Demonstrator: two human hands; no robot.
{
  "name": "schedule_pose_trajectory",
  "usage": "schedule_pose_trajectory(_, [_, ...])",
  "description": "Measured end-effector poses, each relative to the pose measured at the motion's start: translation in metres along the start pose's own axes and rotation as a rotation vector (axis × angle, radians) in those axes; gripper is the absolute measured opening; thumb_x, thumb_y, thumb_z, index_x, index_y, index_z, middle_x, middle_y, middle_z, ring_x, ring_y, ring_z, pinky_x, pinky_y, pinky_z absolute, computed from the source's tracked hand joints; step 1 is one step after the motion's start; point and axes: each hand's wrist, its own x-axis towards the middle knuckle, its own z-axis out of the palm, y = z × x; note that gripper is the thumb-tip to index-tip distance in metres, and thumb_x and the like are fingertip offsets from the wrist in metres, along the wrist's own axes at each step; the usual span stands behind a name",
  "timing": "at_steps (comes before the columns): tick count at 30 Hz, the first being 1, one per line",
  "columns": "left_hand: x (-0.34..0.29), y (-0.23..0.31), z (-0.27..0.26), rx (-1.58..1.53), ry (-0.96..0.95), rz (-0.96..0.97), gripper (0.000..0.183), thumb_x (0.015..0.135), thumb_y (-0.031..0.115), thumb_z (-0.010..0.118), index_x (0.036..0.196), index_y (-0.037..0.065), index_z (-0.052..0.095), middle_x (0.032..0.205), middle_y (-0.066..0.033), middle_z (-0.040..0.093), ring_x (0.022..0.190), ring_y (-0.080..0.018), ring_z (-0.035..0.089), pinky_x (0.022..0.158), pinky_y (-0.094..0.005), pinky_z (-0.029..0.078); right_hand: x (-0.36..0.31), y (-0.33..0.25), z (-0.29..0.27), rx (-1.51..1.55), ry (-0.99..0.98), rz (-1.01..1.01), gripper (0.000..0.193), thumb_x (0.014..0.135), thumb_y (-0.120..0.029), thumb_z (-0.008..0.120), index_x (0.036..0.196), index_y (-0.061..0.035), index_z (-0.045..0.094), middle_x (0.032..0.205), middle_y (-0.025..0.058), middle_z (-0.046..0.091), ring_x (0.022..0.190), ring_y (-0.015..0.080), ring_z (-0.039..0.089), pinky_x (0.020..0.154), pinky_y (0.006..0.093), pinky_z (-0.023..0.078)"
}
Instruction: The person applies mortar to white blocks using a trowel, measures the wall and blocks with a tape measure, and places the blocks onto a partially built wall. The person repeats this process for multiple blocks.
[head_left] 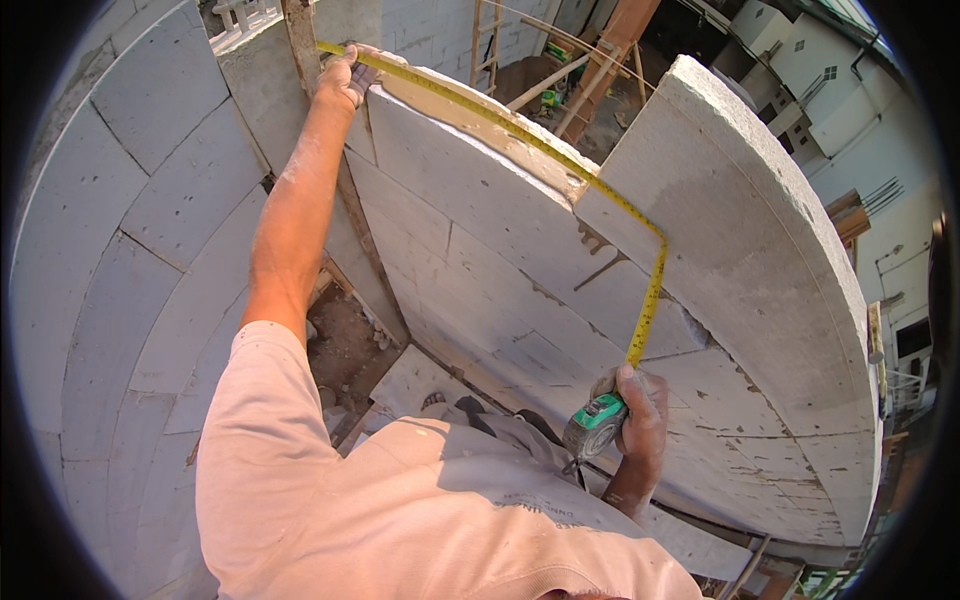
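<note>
My left hand is raised at the wall's far end, its fingers closed on the yellow tape blade near its end, beside a wooden post. From there the blade runs along the top of a pale block wall, over a strip of wet-looking mortar. At the taller block on the right it bends down sharply. Below that bend, my right hand grips the green and grey tape measure in front of the wall.
Another block wall curves up on my left. Down between the walls lies a dirt floor with rubble. Beyond the wall stand a wooden ladder and a thick slanted timber. Boards lie around my feet.
</note>
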Motion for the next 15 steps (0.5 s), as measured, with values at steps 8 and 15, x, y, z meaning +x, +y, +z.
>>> schedule_pose_trajectory(8, [-0.0046,0.0013,0.0019,0.004,-0.006,0.015,0.019,0.098,0.016,0.055,0.103,-0.003,0.057,0.097,-0.016,0.067,0.086,-0.0279,0.069,0.076,-0.0402,0.064,0.0007,0.0054,0.0055,0.011,-0.03,0.001,0.04,0.096,-0.03,0.055,0.076,0.0032,0.066,0.064,0.0056,0.063,0.055,0.0098,0.055,0.052,0.0247,0.041])
schedule_pose_trajectory(15, [-0.0042,0.0015,0.0016,-0.047,-0.004,0.004,0.019,0.098,0.015,0.056,0.102,-0.003,0.057,0.096,-0.0154,0.067,0.084,-0.0278,0.069,0.076,-0.0411,0.064,0.0028,0.0103,0.0095,0.031,-0.05,-0.014,0.042,0.097,-0.032,0.053,0.078,0.0035,0.066,0.065,0.0055,0.062,0.056,0.0096,0.053,0.052,0.025,0.04])
